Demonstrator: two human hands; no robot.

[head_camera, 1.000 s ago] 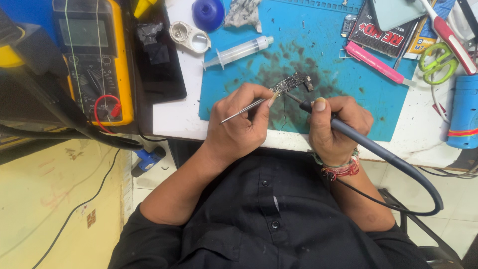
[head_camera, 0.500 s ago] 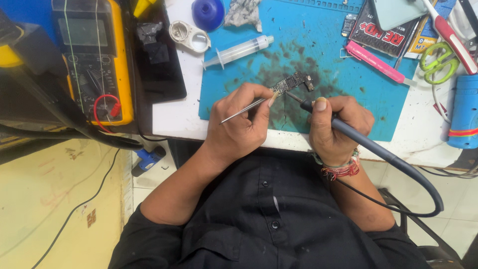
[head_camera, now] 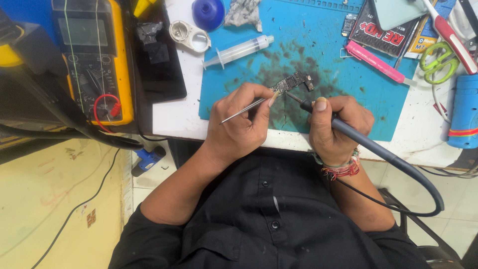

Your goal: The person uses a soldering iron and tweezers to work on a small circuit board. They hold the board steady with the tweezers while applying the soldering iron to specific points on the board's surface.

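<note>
- Circuit board [head_camera: 294, 82]: small, flat on the stained blue mat [head_camera: 368, 107] on the counter [head_camera: 174, 117].
- Left hand [head_camera: 241, 127]: fingers clamped on tweezers [head_camera: 244, 108], tips at the board's edge.
- Right hand [head_camera: 338, 127]: fingers closed round the soldering iron [head_camera: 348, 132], tip just beside the board.
- Progress: soldering appears under way, unfinished.
- Nearby: syringe [head_camera: 239, 51], pink pen [head_camera: 376, 62].

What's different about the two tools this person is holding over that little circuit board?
The tweezers in the left hand are thin bare metal with no cord; the soldering iron in the right hand is thicker, with a dark grey handle and a cable trailing off the table edge. The tweezers come in from the left, the iron from the right. Both are held like pens, their tips meeting at the small circuit board on the blue mat.
</note>
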